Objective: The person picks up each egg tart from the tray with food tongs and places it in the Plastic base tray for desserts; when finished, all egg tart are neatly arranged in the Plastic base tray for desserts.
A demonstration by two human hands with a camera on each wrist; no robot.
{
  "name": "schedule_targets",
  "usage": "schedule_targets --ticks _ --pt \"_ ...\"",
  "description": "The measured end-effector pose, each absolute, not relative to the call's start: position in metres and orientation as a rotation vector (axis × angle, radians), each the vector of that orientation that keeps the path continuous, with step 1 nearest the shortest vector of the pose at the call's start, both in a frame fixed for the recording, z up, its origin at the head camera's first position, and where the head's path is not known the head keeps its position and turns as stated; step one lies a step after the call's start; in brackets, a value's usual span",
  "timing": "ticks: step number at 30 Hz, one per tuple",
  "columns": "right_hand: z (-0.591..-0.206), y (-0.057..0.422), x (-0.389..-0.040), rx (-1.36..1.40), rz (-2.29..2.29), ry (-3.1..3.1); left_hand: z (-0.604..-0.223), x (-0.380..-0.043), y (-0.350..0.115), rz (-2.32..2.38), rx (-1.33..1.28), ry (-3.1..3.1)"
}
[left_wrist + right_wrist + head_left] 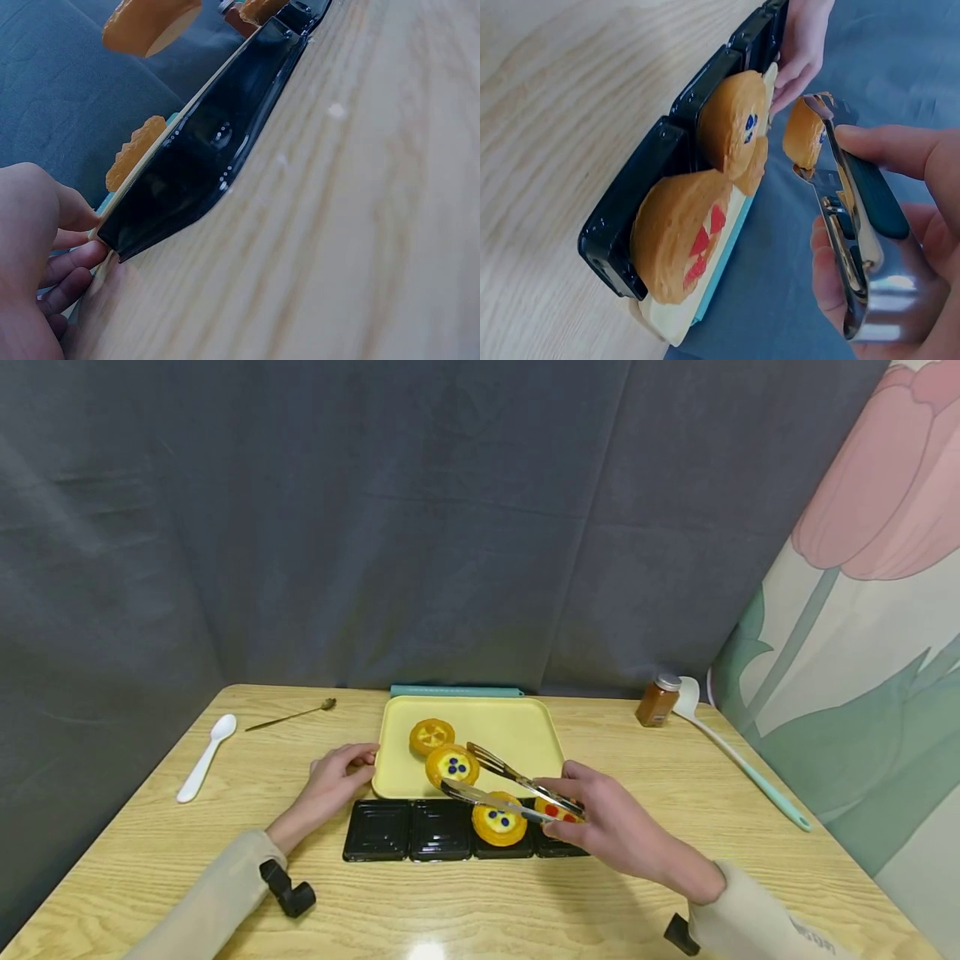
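My right hand (618, 822) grips metal tongs (855, 247) with dark handle pads. Between the tong tips is a blueberry tart (804, 135), raised off the yellow tray (510, 722). My left hand (337, 777) pinches the tray's left edge between thumb and fingers. In front of this tray lies a black container (378, 831) with several square compartments in a row. Its third compartment from the left holds another blueberry tart (498, 822); the rightmost holds a tart with red fruit (679, 236), partly hidden by the tongs in the head view. A plain-topped tart (432, 736) rests on the yellow tray.
At the left lie a white spoon (206, 758) and a thin dark long-handled spoon (292, 716). A teal strip (456, 691) lies behind the tray. At the back right are a spice jar (657, 702) and a long teal-handled spoon (738, 756). A dark curtain (405, 527) hangs behind.
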State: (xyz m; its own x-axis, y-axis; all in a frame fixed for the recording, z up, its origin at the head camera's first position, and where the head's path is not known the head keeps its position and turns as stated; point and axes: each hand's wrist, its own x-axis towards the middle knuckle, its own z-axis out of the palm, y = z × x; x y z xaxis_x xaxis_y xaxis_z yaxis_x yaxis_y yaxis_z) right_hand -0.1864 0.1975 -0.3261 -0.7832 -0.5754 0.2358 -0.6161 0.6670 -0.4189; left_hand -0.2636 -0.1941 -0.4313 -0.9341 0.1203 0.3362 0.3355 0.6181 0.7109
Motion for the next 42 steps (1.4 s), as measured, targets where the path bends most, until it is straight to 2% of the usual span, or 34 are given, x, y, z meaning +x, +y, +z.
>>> schedule_targets --ticks 16,42 --pt "-0.335 0.193 -0.174 1.153 0.716 -2.772 -0.432 -0.264 -0.195 -1.217 -0.371 -2.600" --pt "-0.339 0.190 -0.174 1.212 0.606 -2.799 -0.431 -0.264 -0.194 -1.218 -0.359 -2.607"
